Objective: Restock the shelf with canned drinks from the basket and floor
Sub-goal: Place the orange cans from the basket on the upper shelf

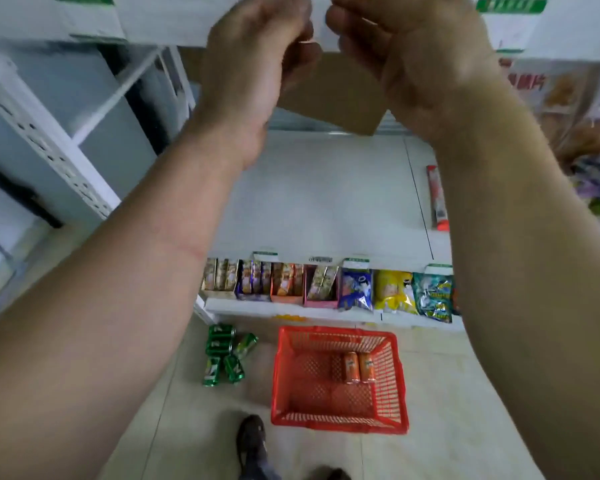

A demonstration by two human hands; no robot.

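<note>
My left hand [257, 57] and my right hand [406, 53] are raised close together at the top of the view, fingers curled on a brown cardboard sheet [336, 95] that hangs tilted between them. Below it lies a bare white shelf [326, 202]. On the floor stands a red plastic basket [336, 426] with two orange cans [359, 367] lying inside. Several green cans [222, 355] lie loose on the floor to the basket's left.
A red tube-shaped pack [437, 199] lies at the right of the white shelf. The lowest shelf holds snack boxes [271, 282] and bags [395, 292]. Packaged goods fill the right side. A white upright [49, 157] stands left. My shoe [252, 441] is near the basket.
</note>
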